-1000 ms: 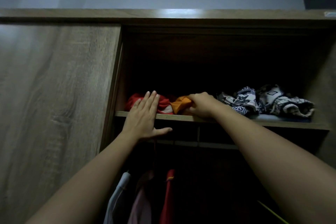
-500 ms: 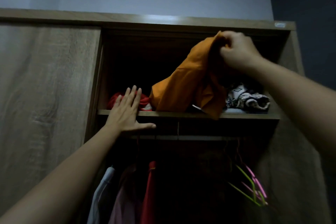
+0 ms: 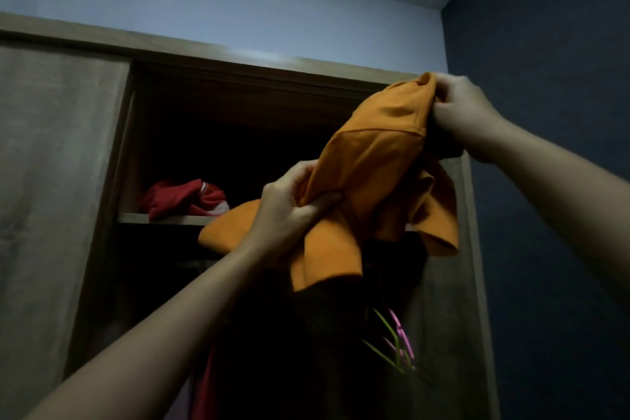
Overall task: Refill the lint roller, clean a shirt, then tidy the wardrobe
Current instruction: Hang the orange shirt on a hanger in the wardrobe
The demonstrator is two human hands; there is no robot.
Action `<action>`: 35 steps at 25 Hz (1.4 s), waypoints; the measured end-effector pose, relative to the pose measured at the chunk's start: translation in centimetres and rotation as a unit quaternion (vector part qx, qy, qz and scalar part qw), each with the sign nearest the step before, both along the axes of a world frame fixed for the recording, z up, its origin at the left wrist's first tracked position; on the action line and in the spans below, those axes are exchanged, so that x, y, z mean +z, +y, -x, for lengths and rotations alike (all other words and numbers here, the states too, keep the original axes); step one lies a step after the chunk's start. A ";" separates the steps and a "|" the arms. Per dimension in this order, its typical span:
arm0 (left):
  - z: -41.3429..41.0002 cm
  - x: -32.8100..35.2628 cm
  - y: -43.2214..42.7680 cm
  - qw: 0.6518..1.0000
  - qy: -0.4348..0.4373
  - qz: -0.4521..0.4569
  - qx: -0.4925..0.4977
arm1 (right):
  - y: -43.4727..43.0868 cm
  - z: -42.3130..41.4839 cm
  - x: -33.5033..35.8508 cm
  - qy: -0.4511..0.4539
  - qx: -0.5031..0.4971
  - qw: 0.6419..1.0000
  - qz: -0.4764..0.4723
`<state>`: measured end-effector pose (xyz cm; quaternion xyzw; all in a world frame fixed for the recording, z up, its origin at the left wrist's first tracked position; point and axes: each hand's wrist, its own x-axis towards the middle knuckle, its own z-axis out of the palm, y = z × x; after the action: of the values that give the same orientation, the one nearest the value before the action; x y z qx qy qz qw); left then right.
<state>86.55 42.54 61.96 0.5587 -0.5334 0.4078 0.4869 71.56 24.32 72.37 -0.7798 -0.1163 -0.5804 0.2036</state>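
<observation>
An orange shirt [image 3: 371, 160] hangs bunched in the air in front of the open wooden wardrobe [image 3: 64, 153]. My right hand [image 3: 467, 116] grips its top edge, high at the wardrobe's upper right corner. My left hand [image 3: 289, 211] clutches a fold lower down on the shirt's left side, level with the upper shelf [image 3: 163, 218]. A crumpled red garment [image 3: 184, 198] lies on that shelf at the left. The shirt hides the shelf's right part.
The closed wardrobe door fills the left. Below the shelf hang dark clothes, with pink and green hangers [image 3: 395, 344] at the right. A dark blue wall [image 3: 545, 112] stands close on the right side.
My right hand has pulled the orange shirt off the shelf and up to the right. My left hand left the shelf edge and took hold of the shirt.
</observation>
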 end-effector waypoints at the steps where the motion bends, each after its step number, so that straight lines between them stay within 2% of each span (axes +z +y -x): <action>1: 0.4 -0.1 0.1 1.000 0.003 0.011 -0.009 | -0.6 0.6 -0.6 0.026 0.006 1.000 0.006; 3: 0.1 -0.4 0.3 0.999 0.040 0.001 -0.023 | -1.9 1.7 -2.0 0.110 -0.020 0.993 0.031; 6: -2.0 -2.3 0.6 0.984 0.126 -0.124 -0.008 | -3.4 2.3 -5.0 0.274 -0.088 0.956 0.053; 8: -3.3 -4.3 0.3 0.959 0.168 -0.221 0.062 | -3.8 1.7 -6.9 0.332 -0.110 0.936 0.050; 10: -3.9 -5.7 -0.1 0.945 0.190 -0.245 0.105 | -4.1 0.7 -8.4 0.341 -0.128 0.929 0.065; 11: -4.1 -6.0 -0.2 0.948 0.201 -0.227 0.100 | -4.2 0.2 -8.9 0.334 -0.121 0.933 0.060; 13: -4.0 -6.4 -0.2 0.955 0.225 -0.183 0.067 | -4.1 -0.4 -9.5 0.313 -0.064 0.947 -0.018; 15: -3.2 -6.8 -0.3 0.953 0.227 -0.195 0.052 | -3.9 -1.0 -10.2 0.278 -0.029 0.956 -0.084; 17: -1.8 -7.4 -0.9 0.946 0.226 -0.229 0.045 | -3.6 -1.5 -11.2 0.282 0.004 0.954 -0.100; 19: 0.2 -8.0 -2.0 0.934 0.277 -0.218 -0.052 | -2.9 -1.8 -12.4 0.305 0.076 0.941 -0.126; 21: 2.0 -8.3 -3.5 0.906 0.342 -0.188 -0.166 | -2.1 -2.0 -13.3 0.326 0.125 0.927 -0.141; 22: 2.5 -8.3 -4.2 0.904 0.343 -0.184 -0.178 | -2.0 -2.2 -13.7 0.329 0.134 0.925 -0.132; 24: 2.8 -8.8 -5.2 0.925 0.294 -0.203 -0.128 | -1.9 -2.2 -14.0 0.328 0.130 0.928 -0.118; 26: 2.6 -9.4 -6.0 0.947 0.260 -0.162 -0.099 | -2.3 -1.8 -14.8 0.330 0.141 0.926 -0.119; 28: 2.1 -9.3 -6.2 0.961 0.249 -0.062 -0.105 | -3.7 -1.6 -17.0 0.372 0.169 0.907 -0.104; 29: 2.0 -9.1 -6.1 0.962 0.251 -0.016 -0.109 | -4.7 -1.8 -18.9 0.429 0.163 0.885 -0.077; 31: 1.5 -8.8 -5.1 0.957 0.274 0.031 -0.092 | -6.6 -2.5 -23.8 0.571 0.143 0.808 -0.030; 32: 0.7 -9.0 -4.4 0.952 0.295 0.030 -0.077 | -7.8 -2.7 -25.8 0.613 0.128 0.779 -0.018; 33: -0.1 -9.6 -3.7 0.947 0.317 0.017 -0.056 | -9.1 -2.8 -27.2 0.629 0.105 0.770 -0.008; 35: -2.0 -11.4 -2.2 0.931 0.364 -0.008 -0.001 | -11.0 -2.0 -27.5 0.614 0.052 0.788 -0.007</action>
<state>88.53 40.38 50.53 0.6723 -0.3233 0.1719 0.6434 73.53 13.29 44.84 -0.9631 -0.0029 0.0312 0.2674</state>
